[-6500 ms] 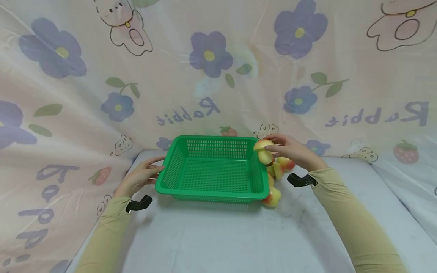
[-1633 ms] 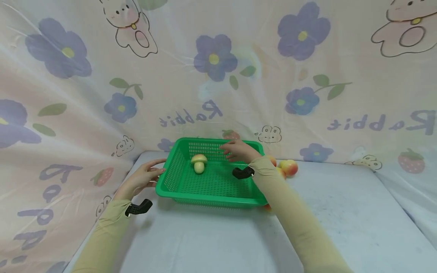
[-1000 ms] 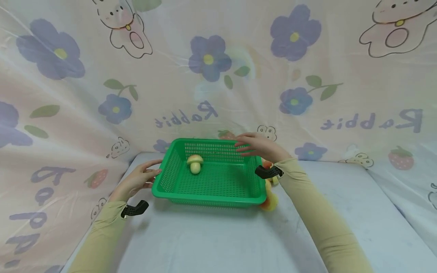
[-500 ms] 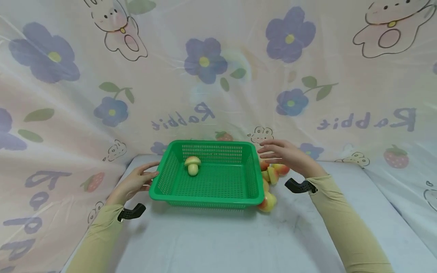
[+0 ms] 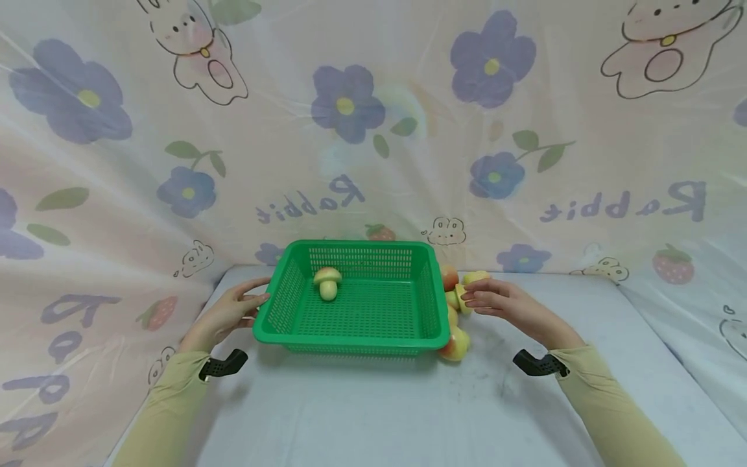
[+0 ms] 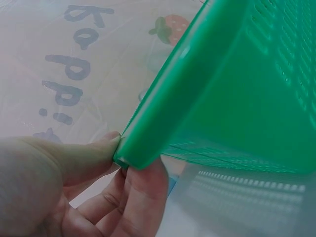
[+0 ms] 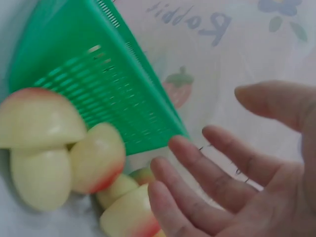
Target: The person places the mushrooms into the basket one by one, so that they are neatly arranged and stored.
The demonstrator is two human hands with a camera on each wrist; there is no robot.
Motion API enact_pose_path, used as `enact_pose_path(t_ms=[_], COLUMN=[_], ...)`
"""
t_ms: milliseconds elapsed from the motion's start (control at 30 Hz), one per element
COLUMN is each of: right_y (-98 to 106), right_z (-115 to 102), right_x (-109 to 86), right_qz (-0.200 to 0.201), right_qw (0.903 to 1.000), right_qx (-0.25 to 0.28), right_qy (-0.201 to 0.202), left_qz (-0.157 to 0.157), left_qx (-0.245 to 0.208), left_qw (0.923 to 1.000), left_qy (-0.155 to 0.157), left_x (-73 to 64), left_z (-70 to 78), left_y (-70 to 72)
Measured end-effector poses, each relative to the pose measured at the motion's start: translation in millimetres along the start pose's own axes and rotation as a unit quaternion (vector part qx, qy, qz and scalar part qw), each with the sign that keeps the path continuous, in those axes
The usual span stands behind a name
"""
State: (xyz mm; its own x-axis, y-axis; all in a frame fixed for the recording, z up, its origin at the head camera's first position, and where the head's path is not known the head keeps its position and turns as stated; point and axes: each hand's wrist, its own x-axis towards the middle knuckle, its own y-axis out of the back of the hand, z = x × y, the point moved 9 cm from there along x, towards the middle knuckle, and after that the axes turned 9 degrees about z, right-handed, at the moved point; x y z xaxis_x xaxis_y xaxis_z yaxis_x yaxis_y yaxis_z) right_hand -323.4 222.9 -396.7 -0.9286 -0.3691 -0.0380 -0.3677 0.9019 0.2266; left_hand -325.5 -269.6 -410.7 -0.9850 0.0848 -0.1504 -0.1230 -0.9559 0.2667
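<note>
A green plastic basket with slotted walls stands mid-table. My left hand pinches its left rim between thumb and fingers, which the left wrist view shows closely at the basket corner. Inside, toward the back left, lies one toy mushroom, pale yellow with a reddish tinge on its cap. Several similar mushrooms lie along the basket's right outer wall. My right hand hovers beside them with fingers extended, holding nothing. In the right wrist view a large mushroom is left of its fingertips.
White cloth covers the table. A pale curtain printed with flowers and rabbits hangs behind the basket and along the left side. Black cameras are strapped at both wrists.
My right hand carried a mushroom over the basket's right edge; it now lies inside at back left. The emptied hand moved back right and down beside the outer mushrooms. The left hand stayed at the rim.
</note>
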Motion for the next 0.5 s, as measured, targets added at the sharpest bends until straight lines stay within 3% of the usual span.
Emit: enact_pose_path(t_ms=[233,500], right_y=[-0.7,-17.0], right_z=[20.4,28.4], right_x=[-12.5,-19.1], right_qz=[0.003,-0.042], right_qw=[0.999,0.998], right_qx=[-0.044,-0.03], right_qy=[-0.013,0.036], left_qz=[-0.002,0.003], left_qx=[-0.004,-0.001], left_qw=[1.0,1.0], left_qy=[0.001,0.009], left_x=[1.0,3.1], left_z=[-1.7,-5.7], left_y=[-0.6,1.2])
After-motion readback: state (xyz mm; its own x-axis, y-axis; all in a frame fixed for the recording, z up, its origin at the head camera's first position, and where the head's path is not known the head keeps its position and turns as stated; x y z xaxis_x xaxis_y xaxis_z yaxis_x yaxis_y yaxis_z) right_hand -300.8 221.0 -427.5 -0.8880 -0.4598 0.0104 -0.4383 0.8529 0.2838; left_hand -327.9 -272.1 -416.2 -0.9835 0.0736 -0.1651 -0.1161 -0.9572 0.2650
